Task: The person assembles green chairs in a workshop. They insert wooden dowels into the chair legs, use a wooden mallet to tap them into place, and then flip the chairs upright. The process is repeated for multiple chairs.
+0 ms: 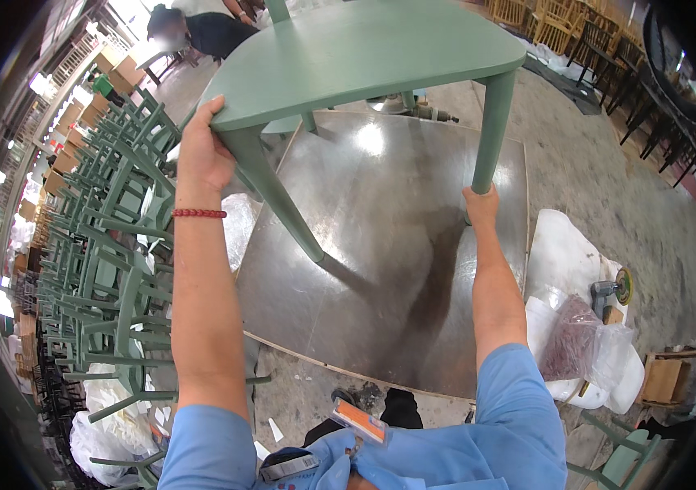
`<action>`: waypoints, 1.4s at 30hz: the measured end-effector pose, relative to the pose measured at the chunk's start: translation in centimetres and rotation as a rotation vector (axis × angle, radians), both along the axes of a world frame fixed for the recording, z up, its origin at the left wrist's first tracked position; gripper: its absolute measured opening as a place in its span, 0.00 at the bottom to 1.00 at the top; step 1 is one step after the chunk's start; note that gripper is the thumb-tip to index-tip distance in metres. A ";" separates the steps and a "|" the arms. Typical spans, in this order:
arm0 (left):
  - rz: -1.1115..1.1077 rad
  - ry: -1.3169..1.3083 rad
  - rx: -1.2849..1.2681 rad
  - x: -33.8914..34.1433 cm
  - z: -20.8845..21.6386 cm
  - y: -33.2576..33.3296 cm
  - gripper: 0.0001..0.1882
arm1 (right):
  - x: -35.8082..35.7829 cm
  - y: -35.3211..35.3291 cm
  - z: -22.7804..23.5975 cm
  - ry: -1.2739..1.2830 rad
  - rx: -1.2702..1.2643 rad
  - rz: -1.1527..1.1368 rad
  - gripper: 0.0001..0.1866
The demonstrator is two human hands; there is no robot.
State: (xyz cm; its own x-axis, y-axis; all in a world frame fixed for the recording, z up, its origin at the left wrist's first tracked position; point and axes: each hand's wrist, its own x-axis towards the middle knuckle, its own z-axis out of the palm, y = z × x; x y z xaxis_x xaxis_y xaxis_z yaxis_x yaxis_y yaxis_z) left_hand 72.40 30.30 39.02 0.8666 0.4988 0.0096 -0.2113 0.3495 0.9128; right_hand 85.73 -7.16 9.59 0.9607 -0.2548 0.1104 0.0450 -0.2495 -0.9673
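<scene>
A green wooden chair (364,53) stands in front of me, its seat at the top of the view, over a shiny grey metal-topped table (372,318). My left hand (206,155) grips the seat's near left corner, thumb on top, above the left front leg (274,188). Lower down, my right hand (481,206) is wrapped around the bottom of the right front leg (493,131). Whether the legs touch the tabletop is hard to tell. A power tool (433,113) lies beyond the chair, partly hidden by the seat.
Many stacked green chairs (119,245) crowd the left. To the right, a white padded surface (564,245) carries a sander-like tool (609,292) and a plastic bag (572,339). A person in dark clothing (217,34) bends at the far left. Dark chairs (650,106) line the far right.
</scene>
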 end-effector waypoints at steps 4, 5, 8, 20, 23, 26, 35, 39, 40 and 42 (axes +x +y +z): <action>-0.032 -0.046 0.018 0.0 0.0 0.2 0.17 | -0.5 -0.2 1.8 0.047 0.022 0.045 0.15; -0.042 -0.042 0.035 -0.5 0.0 0.6 0.18 | -1.7 -0.1 2.1 0.061 -0.030 0.026 0.14; -0.094 -0.005 0.017 -3.1 -0.1 2.9 0.19 | -7.1 1.2 2.3 0.058 -0.057 0.010 0.13; -0.343 -0.013 -0.018 -12.3 0.0 8.1 0.15 | -31.1 4.3 -0.1 0.066 -0.016 -0.217 0.23; -0.331 0.014 -0.033 -14.3 -0.9 7.4 0.14 | -35.4 3.8 0.7 0.065 -0.138 -0.277 0.28; -0.297 -0.065 -0.022 -15.5 -0.5 5.4 0.16 | -42.5 -1.3 -3.2 0.061 -0.192 -0.484 0.31; -0.186 0.028 0.112 -17.9 0.3 4.0 0.19 | -53.5 -6.8 -15.2 0.835 -0.540 -0.544 0.48; -0.196 0.064 0.182 -19.4 1.3 3.4 0.17 | -53.3 -5.4 -15.7 0.905 -0.354 -0.411 0.55; -0.210 0.053 0.154 -19.5 1.5 3.3 0.16 | -52.9 -5.7 -15.4 0.980 -0.330 -0.422 0.53; -0.220 0.028 0.071 -18.8 0.9 4.0 0.15 | -52.2 -6.0 -14.9 1.105 -0.278 -0.411 0.50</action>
State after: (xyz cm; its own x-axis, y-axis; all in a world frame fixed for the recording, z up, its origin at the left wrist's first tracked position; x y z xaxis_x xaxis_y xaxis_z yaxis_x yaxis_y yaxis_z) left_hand 53.58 34.31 39.93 0.9550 0.2965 0.0122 -0.1111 0.3193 0.9411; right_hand 33.54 -13.17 -5.29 0.4240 -0.6611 -0.6190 -0.9030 -0.2563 -0.3448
